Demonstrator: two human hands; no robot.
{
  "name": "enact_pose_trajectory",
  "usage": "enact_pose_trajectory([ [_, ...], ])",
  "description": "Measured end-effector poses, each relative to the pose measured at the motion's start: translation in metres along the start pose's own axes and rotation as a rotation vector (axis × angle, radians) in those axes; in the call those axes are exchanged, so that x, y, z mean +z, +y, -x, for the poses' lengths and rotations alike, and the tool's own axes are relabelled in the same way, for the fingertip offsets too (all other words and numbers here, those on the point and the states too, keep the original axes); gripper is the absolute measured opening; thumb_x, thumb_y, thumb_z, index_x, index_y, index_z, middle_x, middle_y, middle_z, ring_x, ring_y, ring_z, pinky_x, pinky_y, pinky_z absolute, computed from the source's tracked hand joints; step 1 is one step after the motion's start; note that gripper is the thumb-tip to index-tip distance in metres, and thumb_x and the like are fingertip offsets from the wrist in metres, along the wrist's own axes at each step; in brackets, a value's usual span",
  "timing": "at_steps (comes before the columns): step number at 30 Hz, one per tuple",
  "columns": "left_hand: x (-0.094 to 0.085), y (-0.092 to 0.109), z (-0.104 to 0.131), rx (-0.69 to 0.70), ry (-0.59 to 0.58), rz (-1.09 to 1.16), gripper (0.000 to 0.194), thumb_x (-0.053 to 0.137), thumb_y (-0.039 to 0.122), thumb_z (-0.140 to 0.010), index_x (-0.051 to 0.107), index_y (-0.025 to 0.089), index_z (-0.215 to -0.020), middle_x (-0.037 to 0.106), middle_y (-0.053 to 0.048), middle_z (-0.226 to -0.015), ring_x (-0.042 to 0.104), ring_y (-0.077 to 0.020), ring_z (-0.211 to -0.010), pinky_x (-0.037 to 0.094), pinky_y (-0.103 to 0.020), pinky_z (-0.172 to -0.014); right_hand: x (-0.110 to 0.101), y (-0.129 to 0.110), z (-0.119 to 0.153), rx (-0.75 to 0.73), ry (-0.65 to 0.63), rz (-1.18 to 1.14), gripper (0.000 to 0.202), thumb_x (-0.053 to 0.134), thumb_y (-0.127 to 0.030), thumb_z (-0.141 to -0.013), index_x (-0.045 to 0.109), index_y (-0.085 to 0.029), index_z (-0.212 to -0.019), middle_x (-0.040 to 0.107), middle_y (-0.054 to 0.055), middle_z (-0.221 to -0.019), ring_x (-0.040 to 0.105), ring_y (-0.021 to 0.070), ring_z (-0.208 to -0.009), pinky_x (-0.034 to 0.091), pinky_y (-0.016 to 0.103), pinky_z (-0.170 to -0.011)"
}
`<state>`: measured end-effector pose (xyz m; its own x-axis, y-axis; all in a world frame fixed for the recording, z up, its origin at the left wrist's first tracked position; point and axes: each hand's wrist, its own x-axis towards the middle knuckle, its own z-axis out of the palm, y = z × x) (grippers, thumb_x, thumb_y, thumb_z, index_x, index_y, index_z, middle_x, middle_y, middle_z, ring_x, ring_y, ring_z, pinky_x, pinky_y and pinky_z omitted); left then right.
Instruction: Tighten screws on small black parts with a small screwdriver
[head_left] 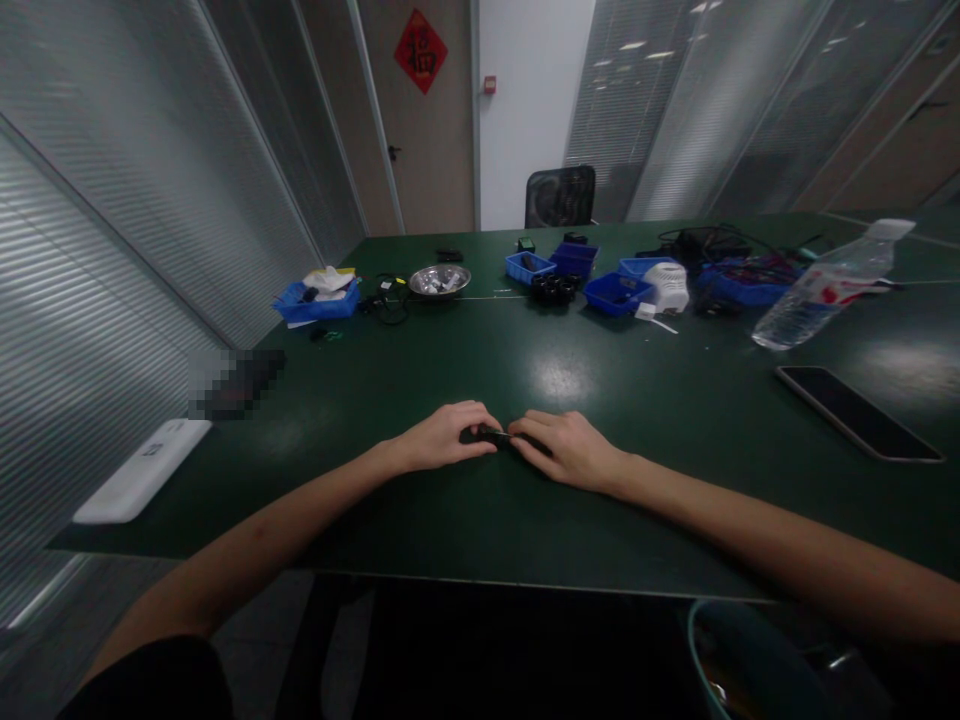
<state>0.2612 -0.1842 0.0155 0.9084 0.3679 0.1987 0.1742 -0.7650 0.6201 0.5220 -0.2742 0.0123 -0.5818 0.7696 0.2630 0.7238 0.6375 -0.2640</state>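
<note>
Near the front of the green table [420,535], both my hands meet over a small, slim black object [486,435]. My left hand [446,437] has its thumb and fingers closed around the object's left end. Around the right end, the fingers of my right hand [570,448] are closed from above. A thin bright strip shows on the object between my fingertips. Its kind cannot be made out, since my fingers cover much of it.
Far left are a blue basket [321,303] and a metal bowl [439,282]. Blue bins [616,294] and cables stand at the back right. A tilted water bottle [825,285] and a phone [859,412] are right; a white box [142,475] is left. Below the edge is a bin [697,650].
</note>
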Motion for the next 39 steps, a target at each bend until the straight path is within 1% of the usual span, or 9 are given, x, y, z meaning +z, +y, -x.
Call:
enact_pose_trajectory([
  [7,-0.001,0.003,0.000,-0.007,0.014,0.003,0.040,0.070,0.037,-0.099,0.065,0.021,-0.136,0.062,-0.005,-0.099,0.060,-0.0197,-0.092,0.047,-0.033,-0.085,0.002,0.001,0.001,0.069,0.046,0.021,0.033,0.043,-0.038,-0.112,0.066,-0.019,-0.125,0.072,0.007,-0.105,0.067,0.0171,-0.079,0.047,0.029,-0.069],
  [15,-0.002,-0.001,-0.001,-0.041,0.023,0.029,0.045,0.071,0.040,-0.098,0.065,0.022,-0.138,0.062,-0.004,-0.098,0.059,-0.0195,-0.090,0.048,-0.033,-0.085,0.001,0.001,0.001,0.112,0.062,0.025,0.032,0.045,-0.038,-0.111,0.068,-0.019,-0.121,0.074,0.007,-0.107,0.069,0.0177,-0.081,0.047,0.030,-0.071],
  [21,-0.005,-0.007,0.001,-0.025,0.031,-0.035,0.035,0.071,0.042,-0.097,0.074,0.023,-0.126,0.063,-0.006,-0.099,0.058,-0.0228,-0.099,0.046,-0.037,-0.091,0.001,0.003,0.000,0.163,0.079,0.008,0.031,0.046,-0.039,-0.110,0.069,-0.020,-0.120,0.075,0.007,-0.108,0.069,0.0183,-0.081,0.048,0.030,-0.071],
  [24,-0.006,-0.008,0.001,-0.029,0.035,-0.038,0.036,0.072,0.042,-0.097,0.073,0.023,-0.128,0.063,-0.006,-0.099,0.058,-0.0228,-0.100,0.046,-0.037,-0.092,0.001,0.004,0.000,0.216,0.104,-0.011,0.031,0.047,-0.038,-0.110,0.070,-0.020,-0.120,0.076,0.007,-0.109,0.070,0.0192,-0.083,0.049,0.031,-0.072],
  [28,-0.008,-0.007,0.002,-0.056,0.037,-0.029,0.039,0.074,0.042,-0.096,0.071,0.023,-0.130,0.063,-0.005,-0.099,0.059,-0.0224,-0.098,0.046,-0.035,-0.089,-0.001,0.006,0.000,0.259,0.137,-0.044,0.031,0.048,-0.038,-0.109,0.070,-0.020,-0.119,0.076,0.007,-0.107,0.071,0.0197,-0.083,0.050,0.031,-0.074],
  [30,-0.010,-0.006,0.003,-0.054,0.020,-0.007,0.035,0.074,0.042,-0.095,0.073,0.022,-0.124,0.065,-0.006,-0.100,0.059,-0.0219,-0.097,0.047,-0.034,-0.087,-0.001,0.006,0.000,0.265,0.148,-0.059,0.030,0.049,-0.038,-0.109,0.071,-0.020,-0.119,0.077,0.007,-0.107,0.070,0.0196,-0.083,0.050,0.031,-0.074],
  [33,-0.015,-0.005,0.005,-0.001,-0.042,0.042,0.026,0.075,0.040,-0.096,0.075,0.020,-0.111,0.068,-0.007,-0.102,0.060,-0.0215,-0.098,0.047,-0.034,-0.087,-0.002,0.007,0.000,0.260,0.150,-0.076,0.030,0.049,-0.038,-0.109,0.071,-0.020,-0.118,0.076,0.007,-0.106,0.070,0.0195,-0.084,0.050,0.031,-0.074],
  [36,-0.020,-0.007,0.008,0.037,-0.082,0.056,0.022,0.075,0.038,-0.096,0.075,0.019,-0.108,0.068,-0.006,-0.102,0.061,-0.0214,-0.100,0.046,-0.035,-0.092,-0.002,0.006,0.000,0.258,0.136,-0.092,0.031,0.049,-0.039,-0.109,0.071,-0.019,-0.119,0.076,0.007,-0.106,0.070,0.0191,-0.082,0.050,0.031,-0.073],
  [39,-0.025,-0.009,0.010,0.042,-0.073,0.027,0.021,0.077,0.038,-0.095,0.076,0.020,-0.105,0.066,-0.007,-0.107,0.059,-0.0223,-0.106,0.043,-0.039,-0.099,-0.001,0.006,0.000,0.265,0.139,-0.089,0.031,0.049,-0.039,-0.109,0.071,-0.020,-0.118,0.076,0.006,-0.105,0.070,0.0193,-0.083,0.050,0.031,-0.074],
])
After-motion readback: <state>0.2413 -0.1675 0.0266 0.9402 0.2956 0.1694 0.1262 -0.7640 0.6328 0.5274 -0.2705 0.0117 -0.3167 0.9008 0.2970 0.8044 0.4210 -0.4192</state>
